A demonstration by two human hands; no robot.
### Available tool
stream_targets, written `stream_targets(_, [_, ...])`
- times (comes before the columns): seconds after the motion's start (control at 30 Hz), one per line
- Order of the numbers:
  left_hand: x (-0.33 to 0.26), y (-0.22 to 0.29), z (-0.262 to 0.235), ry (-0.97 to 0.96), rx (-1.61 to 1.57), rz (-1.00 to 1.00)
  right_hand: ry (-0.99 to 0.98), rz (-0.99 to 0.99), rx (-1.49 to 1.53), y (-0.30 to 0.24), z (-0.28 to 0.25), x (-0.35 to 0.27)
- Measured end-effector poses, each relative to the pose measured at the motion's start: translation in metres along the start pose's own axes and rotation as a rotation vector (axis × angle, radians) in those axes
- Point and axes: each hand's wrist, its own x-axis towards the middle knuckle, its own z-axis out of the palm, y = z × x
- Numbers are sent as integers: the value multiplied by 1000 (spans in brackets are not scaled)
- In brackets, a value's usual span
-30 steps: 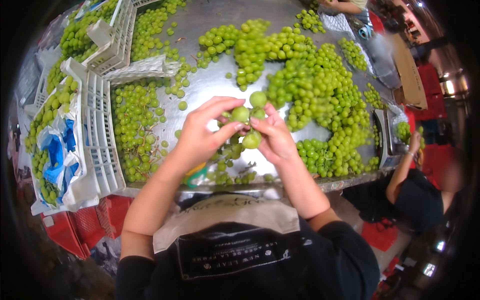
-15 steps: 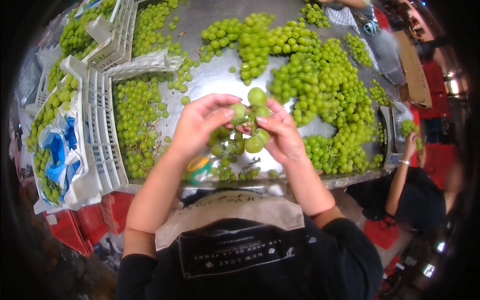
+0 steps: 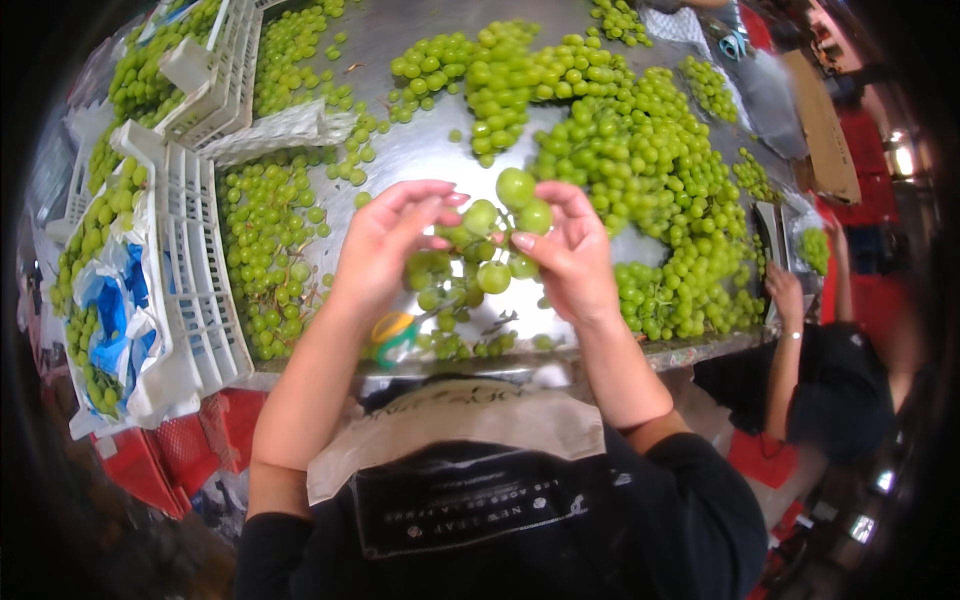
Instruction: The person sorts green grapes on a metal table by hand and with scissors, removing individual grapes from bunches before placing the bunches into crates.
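Many green grapes (image 3: 640,170) heaped over a metal table (image 3: 420,150), with white plastic crates (image 3: 190,290) of more grapes along its left edge. Left hand (image 3: 385,250) and right hand (image 3: 570,250) raised together above the table's near edge, fingers pinched from both sides on one small grape bunch (image 3: 485,255). Another person's hand (image 3: 785,290) rests at the table's right end.

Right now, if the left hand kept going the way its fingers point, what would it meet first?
The left hand points right, toward the small bunch of round green grapes held between both hands; its fingertips already touch it. Past the bunch is the right hand. Depth is hard to judge here.
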Motion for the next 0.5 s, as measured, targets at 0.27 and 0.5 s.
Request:
stream_targets(0.27, [-1, -19, -19, -63, 174, -26, 0, -36, 370, 2, -38, -1])
stream_targets(0.5, [-16, -25, -9, -180, 894, -98, 130, -66, 245, 10, -41, 0])
